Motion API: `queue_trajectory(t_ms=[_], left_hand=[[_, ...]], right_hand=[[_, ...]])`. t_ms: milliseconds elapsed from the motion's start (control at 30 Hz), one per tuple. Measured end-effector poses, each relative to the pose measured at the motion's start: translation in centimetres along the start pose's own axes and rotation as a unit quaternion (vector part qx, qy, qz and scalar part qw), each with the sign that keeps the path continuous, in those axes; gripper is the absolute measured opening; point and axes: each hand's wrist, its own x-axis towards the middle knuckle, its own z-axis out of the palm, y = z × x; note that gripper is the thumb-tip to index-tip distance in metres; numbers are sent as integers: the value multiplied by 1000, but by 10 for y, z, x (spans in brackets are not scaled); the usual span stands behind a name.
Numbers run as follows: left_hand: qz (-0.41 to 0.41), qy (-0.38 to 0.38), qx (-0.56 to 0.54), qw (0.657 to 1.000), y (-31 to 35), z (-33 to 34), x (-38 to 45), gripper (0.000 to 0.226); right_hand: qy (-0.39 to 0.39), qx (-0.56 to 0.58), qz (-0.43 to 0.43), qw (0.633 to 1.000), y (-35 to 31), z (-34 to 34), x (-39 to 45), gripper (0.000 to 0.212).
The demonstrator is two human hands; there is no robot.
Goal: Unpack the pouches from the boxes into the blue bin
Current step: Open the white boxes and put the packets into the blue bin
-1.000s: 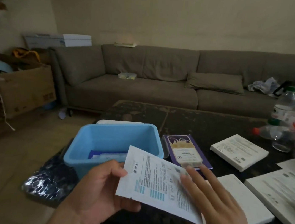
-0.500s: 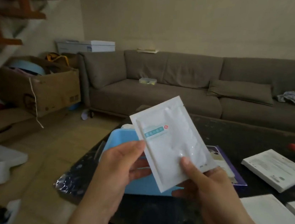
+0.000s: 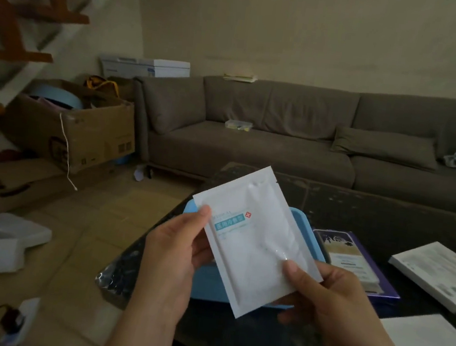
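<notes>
Both hands pinch pouch [image 3: 255, 242]: left hand [image 3: 173, 255] at left edge, right hand [image 3: 329, 300] at lower right corner. Pouch flipped since a second ago, printed back to plain front; held above bin [image 3: 207, 288]. Likely inspected; drop into bin next.

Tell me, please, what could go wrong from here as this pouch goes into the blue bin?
The white pouch is only pinched at its edges by the left hand and right hand, so it might slip. It hides most of the blue bin, so a blind drop may miss. The bin sits near the dark table edge; a miss could land on the floor.
</notes>
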Motion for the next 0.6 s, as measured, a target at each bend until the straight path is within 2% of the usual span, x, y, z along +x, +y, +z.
queue_trajectory(t_ms=[200, 500, 600], left_hand=[[-19, 13, -35, 999, 0, -6, 2, 19], [-23, 18, -30, 999, -2, -11, 8, 20], [-24, 18, -28, 999, -2, -11, 7, 19]], right_hand=[[-46, 2, 14, 999, 1, -1, -2, 31], [-97, 13, 30, 995, 3, -11, -3, 37], [-122, 22, 43, 991, 3, -14, -4, 32]])
